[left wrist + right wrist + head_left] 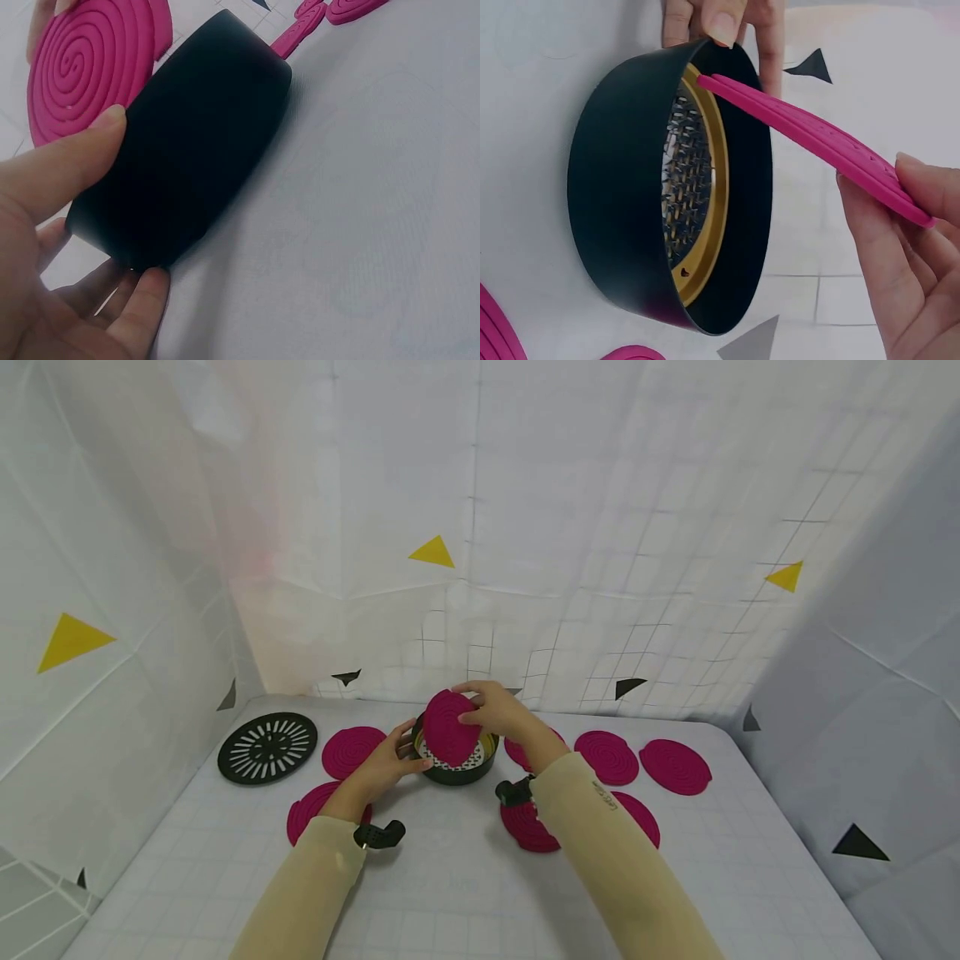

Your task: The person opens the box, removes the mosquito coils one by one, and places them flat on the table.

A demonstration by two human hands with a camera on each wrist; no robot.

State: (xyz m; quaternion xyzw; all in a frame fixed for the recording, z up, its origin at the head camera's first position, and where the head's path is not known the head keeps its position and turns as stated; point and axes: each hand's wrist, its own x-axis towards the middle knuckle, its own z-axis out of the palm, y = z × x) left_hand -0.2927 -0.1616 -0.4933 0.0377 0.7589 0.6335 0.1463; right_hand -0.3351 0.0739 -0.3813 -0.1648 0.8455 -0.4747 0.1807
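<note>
My right hand (495, 708) pinches a pink mosquito coil (450, 727) by its edge, between thumb and fingers. In the right wrist view the coil (810, 142) is tilted, its far edge inside the rim of a dark round coil holder (622, 195). A gold ring (718, 225) and a silver mesh (686, 180) with raised points show inside the holder. My left hand (386, 767) grips the holder (453, 777) from its left side, thumb at the rim and fingers round the wall, as the left wrist view also shows.
A black slotted lid (267, 748) lies at the table's far left. Pink coils lie flat on both sides, among them a coil (352, 752) near the left hand and a coil (677, 767) at the far right. White sheeting (525, 527) stands behind the table.
</note>
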